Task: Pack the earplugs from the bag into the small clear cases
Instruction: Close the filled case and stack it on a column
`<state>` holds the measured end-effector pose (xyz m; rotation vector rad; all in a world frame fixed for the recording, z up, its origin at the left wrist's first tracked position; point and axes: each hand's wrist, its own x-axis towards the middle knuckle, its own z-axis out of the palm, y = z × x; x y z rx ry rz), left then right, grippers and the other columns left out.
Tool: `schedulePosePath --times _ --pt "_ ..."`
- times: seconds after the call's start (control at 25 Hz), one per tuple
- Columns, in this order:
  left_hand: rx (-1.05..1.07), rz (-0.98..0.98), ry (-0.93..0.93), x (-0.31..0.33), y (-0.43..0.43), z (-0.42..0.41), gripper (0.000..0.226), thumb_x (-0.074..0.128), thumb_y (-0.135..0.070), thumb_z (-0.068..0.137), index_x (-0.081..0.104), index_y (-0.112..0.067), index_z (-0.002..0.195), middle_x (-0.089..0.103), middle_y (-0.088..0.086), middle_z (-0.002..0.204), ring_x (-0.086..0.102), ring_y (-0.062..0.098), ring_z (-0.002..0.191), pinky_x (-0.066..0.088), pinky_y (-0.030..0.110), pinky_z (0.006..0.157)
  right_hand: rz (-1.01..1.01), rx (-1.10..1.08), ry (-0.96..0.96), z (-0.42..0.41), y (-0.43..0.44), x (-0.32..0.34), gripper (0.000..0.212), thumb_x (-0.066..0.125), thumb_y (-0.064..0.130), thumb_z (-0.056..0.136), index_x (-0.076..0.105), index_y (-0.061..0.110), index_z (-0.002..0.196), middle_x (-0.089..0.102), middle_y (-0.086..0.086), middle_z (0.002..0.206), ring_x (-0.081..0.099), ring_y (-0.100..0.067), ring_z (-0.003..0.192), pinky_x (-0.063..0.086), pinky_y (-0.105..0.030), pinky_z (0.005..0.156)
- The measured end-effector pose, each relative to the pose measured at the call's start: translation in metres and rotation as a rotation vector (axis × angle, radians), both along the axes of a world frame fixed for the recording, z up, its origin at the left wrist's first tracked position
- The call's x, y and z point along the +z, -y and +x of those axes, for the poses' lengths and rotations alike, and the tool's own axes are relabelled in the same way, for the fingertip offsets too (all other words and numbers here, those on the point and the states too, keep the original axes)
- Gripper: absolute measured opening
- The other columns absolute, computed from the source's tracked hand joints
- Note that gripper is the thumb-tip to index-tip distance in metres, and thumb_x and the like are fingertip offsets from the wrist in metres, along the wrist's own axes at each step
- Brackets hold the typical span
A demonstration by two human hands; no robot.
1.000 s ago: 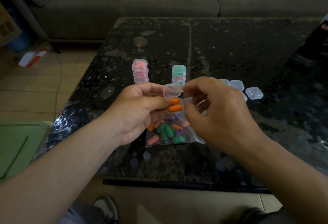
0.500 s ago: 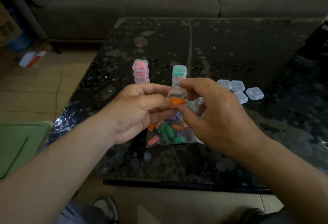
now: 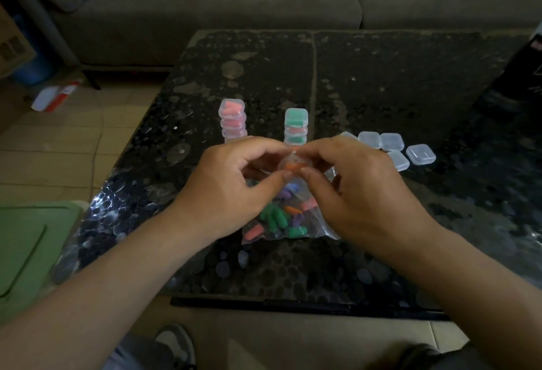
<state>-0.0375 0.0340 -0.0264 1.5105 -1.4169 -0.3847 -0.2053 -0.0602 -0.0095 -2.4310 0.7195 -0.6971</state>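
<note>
Our left hand and right hand meet, pinching the clear case of orange earplugs just above the bag. We judge the lid wants an even squeeze at its edges to snap shut. Filled stacks stand at twelve o'clock, empty cases at two.

Table top is showing a glossy, dark, speckled, stone-like finish. Small cases, incl. held case, are reading as clear, smooth plastic; bag is looking like thin, shiny, crinkled film. Earplugs are appearing matt, foam-like. Sofa is showing matt cloth.
</note>
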Motion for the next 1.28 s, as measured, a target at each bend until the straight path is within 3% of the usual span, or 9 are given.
schedulePosePath --times 0.32,0.6,0.72,0.88,1.12,1.28 --pt "0.014 0.005 -0.013 -0.0043 0.0020 0.0014 0.020 0.075 -0.015 0.086 0.075 -0.025 0.104 0.077 -0.008 0.096 0.075 0.010 0.088 0.061 0.031 0.079 -0.024 0.002 -0.003 0.0003 0.0015 -0.0045 0.016 0.060 0.020 0.096 0.071 0.019 0.107 0.067 0.004 0.093 0.061 -0.011 0.083 0.055 -0.037 0.071" --pt "-0.004 0.004 -0.028 -0.0039 0.0022 0.0006 0.022 0.077 -0.004 0.088 0.075 -0.021 0.102 0.077 -0.007 0.095 0.075 0.009 0.084 0.059 0.022 0.076 -0.026 0.010 0.015 0.0001 0.0024 -0.0035 0.022 0.054 0.026 0.094 0.072 0.019 0.106 0.068 0.005 0.092 0.060 -0.009 0.083 0.054 -0.034 0.069" --pt "-0.015 0.008 -0.056 -0.0038 0.0026 -0.0004 0.021 0.077 -0.007 0.088 0.075 -0.023 0.102 0.077 -0.006 0.094 0.075 0.011 0.085 0.060 0.024 0.076 -0.022 0.015 0.016 0.0000 0.0018 -0.0023 0.028 0.050 0.031 0.093 0.072 0.020 0.106 0.068 0.006 0.092 0.060 -0.008 0.083 0.054 -0.031 0.069" --pt "-0.006 0.013 -0.053 -0.0045 0.0030 -0.0001 0.018 0.074 -0.017 0.085 0.074 -0.026 0.101 0.077 -0.007 0.094 0.075 0.014 0.086 0.061 0.031 0.078 -0.045 0.007 0.022 0.0001 0.0032 -0.0046 0.015 0.060 0.018 0.095 0.072 0.017 0.104 0.068 0.002 0.091 0.060 -0.011 0.082 0.054 -0.036 0.068" --pt "0.001 0.017 -0.039 -0.0051 0.0037 -0.0016 0.018 0.074 -0.018 0.084 0.073 -0.029 0.098 0.076 -0.008 0.093 0.075 0.014 0.087 0.061 0.036 0.079 -0.044 0.019 0.026 -0.0006 0.0045 -0.0050 0.013 0.061 0.017 0.095 0.072 0.017 0.103 0.068 0.001 0.091 0.061 -0.012 0.081 0.054 -0.038 0.068" --pt "-0.007 0.017 -0.026 -0.0029 0.0024 -0.0021 0.022 0.077 -0.014 0.086 0.072 -0.033 0.096 0.075 -0.011 0.092 0.074 0.010 0.083 0.061 0.028 0.076 -0.043 0.015 0.019 -0.0007 0.0034 -0.0044 0.014 0.062 0.016 0.095 0.073 0.018 0.103 0.068 0.002 0.090 0.061 -0.011 0.080 0.054 -0.037 0.068"
